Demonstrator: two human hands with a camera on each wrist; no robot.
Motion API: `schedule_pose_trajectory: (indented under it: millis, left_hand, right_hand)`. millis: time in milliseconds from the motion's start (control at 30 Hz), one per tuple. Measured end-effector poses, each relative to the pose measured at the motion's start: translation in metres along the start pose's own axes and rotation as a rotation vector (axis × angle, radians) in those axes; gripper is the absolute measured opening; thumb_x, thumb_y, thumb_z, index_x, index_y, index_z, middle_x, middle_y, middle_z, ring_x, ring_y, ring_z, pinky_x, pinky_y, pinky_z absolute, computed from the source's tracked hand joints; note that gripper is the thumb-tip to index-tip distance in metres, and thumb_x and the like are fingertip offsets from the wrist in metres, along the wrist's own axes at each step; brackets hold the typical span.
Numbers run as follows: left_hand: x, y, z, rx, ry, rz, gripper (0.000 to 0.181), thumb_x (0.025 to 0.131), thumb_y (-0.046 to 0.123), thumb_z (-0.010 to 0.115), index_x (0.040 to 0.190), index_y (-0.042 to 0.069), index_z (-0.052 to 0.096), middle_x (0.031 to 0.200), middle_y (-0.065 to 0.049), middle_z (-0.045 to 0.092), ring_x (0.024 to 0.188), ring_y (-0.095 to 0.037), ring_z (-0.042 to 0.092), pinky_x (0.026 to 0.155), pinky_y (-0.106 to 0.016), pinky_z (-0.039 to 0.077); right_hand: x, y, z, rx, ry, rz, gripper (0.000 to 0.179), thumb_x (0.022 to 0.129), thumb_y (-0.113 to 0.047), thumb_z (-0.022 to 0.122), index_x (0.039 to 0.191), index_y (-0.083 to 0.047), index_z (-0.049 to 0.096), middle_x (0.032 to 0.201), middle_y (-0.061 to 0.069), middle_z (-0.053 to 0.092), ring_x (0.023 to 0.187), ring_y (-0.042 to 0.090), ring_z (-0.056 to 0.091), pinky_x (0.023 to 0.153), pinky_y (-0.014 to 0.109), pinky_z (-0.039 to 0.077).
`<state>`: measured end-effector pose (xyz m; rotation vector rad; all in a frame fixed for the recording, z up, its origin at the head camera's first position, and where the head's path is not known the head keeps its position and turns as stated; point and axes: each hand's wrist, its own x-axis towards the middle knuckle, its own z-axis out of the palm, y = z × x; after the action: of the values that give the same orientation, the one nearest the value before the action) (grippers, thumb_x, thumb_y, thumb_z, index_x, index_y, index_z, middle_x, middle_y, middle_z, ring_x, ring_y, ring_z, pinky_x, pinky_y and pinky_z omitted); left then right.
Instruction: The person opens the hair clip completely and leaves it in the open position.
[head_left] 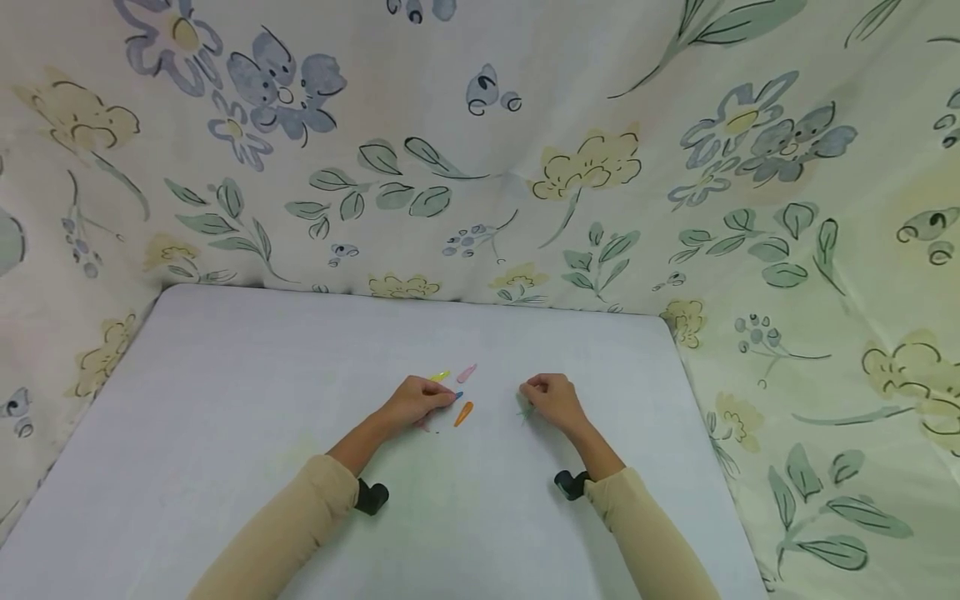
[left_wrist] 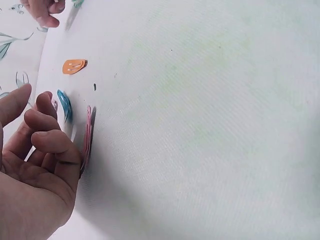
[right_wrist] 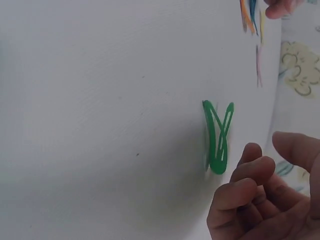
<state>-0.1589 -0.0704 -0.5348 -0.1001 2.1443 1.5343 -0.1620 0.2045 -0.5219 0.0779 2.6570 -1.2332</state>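
Note:
Several snap hair clips lie on the white table around my left hand [head_left: 416,402]. Its fingers are loosely bent, with the thumb apart from them and nothing between. Just past its fingertips is a blue hair clip [left_wrist: 65,106]. A pink hair clip [left_wrist: 87,136] lies right beside the outer fingers, and an orange hair clip [head_left: 464,413] is a little to the right. Over on the right, my right hand [head_left: 553,400] hovers beside a green hair clip [right_wrist: 218,140], which is snapped open in a V. The right thumb and fingers are apart, holding nothing.
Beyond the left hand lie a yellow hair clip [head_left: 441,376] and another pink hair clip [head_left: 467,373]. The white table [head_left: 300,350] ends at a floral curtain [head_left: 465,167] behind and at the sides. Small dark specks dot the tabletop.

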Motion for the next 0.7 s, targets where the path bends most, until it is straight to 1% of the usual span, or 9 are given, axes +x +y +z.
schedule_pose_trajectory:
  millis: [133,200,367,500,700]
  left_hand:
    - [-0.001,-0.002,-0.001,0.000,-0.008,-0.014,0.022,0.092,0.023,0.072,0.107,0.008,0.076,0.069,0.001,0.053,0.052,-0.008,0.039,0.048,-0.021,0.033]
    - [-0.002,-0.003,-0.001,0.000,-0.010,-0.011,0.022,0.093,0.023,0.072,0.107,0.007,0.076,0.068,0.000,0.053,0.052,-0.009,0.039,0.049,-0.022,0.033]
    - [-0.005,-0.003,-0.001,-0.017,-0.017,0.003,0.022,0.093,0.021,0.071,0.108,0.005,0.076,0.067,0.000,0.054,0.052,-0.008,0.040,0.050,-0.022,0.037]
    - [-0.005,-0.003,-0.001,-0.031,-0.020,0.003,0.021,0.093,0.020,0.071,0.107,0.005,0.076,0.071,-0.001,0.057,0.052,-0.008,0.041,0.051,-0.022,0.040]
    - [-0.006,-0.004,0.000,-0.032,-0.028,-0.004,0.022,0.093,0.021,0.071,0.108,0.006,0.076,0.080,-0.002,0.064,0.053,-0.009,0.043,0.050,-0.022,0.038]
  right_hand:
    - [0.000,-0.006,0.003,0.059,-0.023,0.004,0.021,0.095,-0.019,0.067,0.099,0.001,0.072,0.078,0.008,0.067,0.066,0.016,0.053,0.057,0.027,0.043]
    - [-0.001,-0.008,0.004,0.098,-0.040,0.013,0.020,0.095,-0.018,0.067,0.100,0.001,0.072,0.080,0.010,0.068,0.065,0.015,0.053,0.056,0.027,0.043]
    - [-0.001,-0.013,0.010,0.185,-0.085,0.035,0.021,0.095,-0.019,0.067,0.102,-0.001,0.072,0.081,0.012,0.068,0.058,0.013,0.050,0.052,0.027,0.041]
    - [-0.002,-0.015,0.018,0.210,-0.106,0.046,0.020,0.094,-0.020,0.068,0.102,-0.001,0.073,0.079,0.011,0.067,0.056,0.012,0.049,0.051,0.026,0.041]
    - [-0.004,-0.020,0.028,0.215,-0.148,0.064,0.022,0.095,-0.021,0.067,0.104,-0.002,0.073,0.079,0.009,0.067,0.055,0.012,0.049,0.050,0.025,0.042]
